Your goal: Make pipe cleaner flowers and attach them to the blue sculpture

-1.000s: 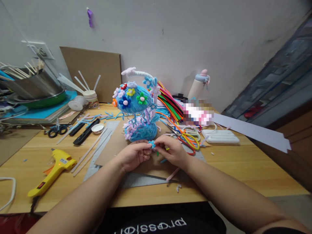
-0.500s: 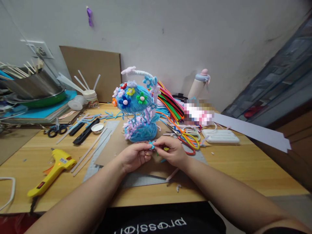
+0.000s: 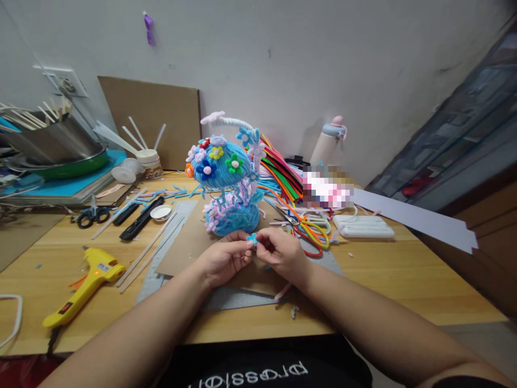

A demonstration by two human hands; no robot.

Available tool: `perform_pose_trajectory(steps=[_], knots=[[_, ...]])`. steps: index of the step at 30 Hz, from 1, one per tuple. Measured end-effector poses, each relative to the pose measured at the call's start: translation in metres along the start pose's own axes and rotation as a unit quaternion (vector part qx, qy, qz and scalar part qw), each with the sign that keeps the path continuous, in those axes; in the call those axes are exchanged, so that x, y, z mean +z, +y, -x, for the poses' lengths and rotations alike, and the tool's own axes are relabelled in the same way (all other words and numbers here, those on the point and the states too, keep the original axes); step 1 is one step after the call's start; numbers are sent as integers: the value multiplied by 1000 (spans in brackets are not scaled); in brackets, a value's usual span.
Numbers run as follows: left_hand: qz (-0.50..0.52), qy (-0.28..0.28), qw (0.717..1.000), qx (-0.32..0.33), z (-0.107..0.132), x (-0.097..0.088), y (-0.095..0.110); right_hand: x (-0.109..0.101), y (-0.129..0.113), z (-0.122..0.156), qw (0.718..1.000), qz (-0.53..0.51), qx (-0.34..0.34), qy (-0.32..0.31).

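Observation:
A small blue pipe-cleaner flower (image 3: pixel 252 239) is pinched between my two hands, low over the brown cardboard. My left hand (image 3: pixel 228 257) grips its left side with thumb and index finger. From the right, the fingertips of my right hand (image 3: pixel 283 251) close on its petals. Just behind my hands stands a fuzzy blue mushroom-shaped lamp (image 3: pixel 222 164) made of pipe cleaners, with several coloured flowers on its cap and a blue base (image 3: pixel 238 218) edged with pink flowers. A white curved stem (image 3: pixel 232 121) arches above the cap.
A yellow glue gun (image 3: pixel 86 285) lies at left, its light on. Black scissors (image 3: pixel 93 215), a utility knife (image 3: pixel 141 218) and glue sticks (image 3: pixel 147 253) lie near it. Bundled pipe cleaners (image 3: pixel 283 175) and red-yellow-handled scissors (image 3: pixel 311 234) are at right. A bottle (image 3: pixel 328 143) stands behind.
My right hand has turned slightly, its fingers curling more around the flower's right side. The flower shows more of its petals now. The lamp has not moved; the view has shifted a little.

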State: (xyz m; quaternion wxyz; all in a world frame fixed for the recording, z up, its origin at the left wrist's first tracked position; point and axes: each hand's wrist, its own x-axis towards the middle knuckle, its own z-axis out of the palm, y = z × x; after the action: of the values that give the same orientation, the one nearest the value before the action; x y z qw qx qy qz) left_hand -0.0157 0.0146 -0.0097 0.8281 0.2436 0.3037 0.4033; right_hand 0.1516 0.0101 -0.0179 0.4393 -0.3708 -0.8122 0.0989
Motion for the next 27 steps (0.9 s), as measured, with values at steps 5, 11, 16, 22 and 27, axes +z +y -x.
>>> perform_pose_trajectory(steps=[5,11,16,22,27], knots=[[-16,3,1000,20,0,1,-2,2,-1,0,998,-47,49,-6],[-61,8,995,75,0,2,-3,6,1,2,976,-161,143,-34],[-76,10,994,78,0,4,-2,6,3,3,973,-182,139,-24],[-94,-19,994,53,-1,3,1,4,3,1,978,-164,127,-27],[-133,-15,991,24,-1,1,3,-2,4,-4,983,-152,85,-63]])
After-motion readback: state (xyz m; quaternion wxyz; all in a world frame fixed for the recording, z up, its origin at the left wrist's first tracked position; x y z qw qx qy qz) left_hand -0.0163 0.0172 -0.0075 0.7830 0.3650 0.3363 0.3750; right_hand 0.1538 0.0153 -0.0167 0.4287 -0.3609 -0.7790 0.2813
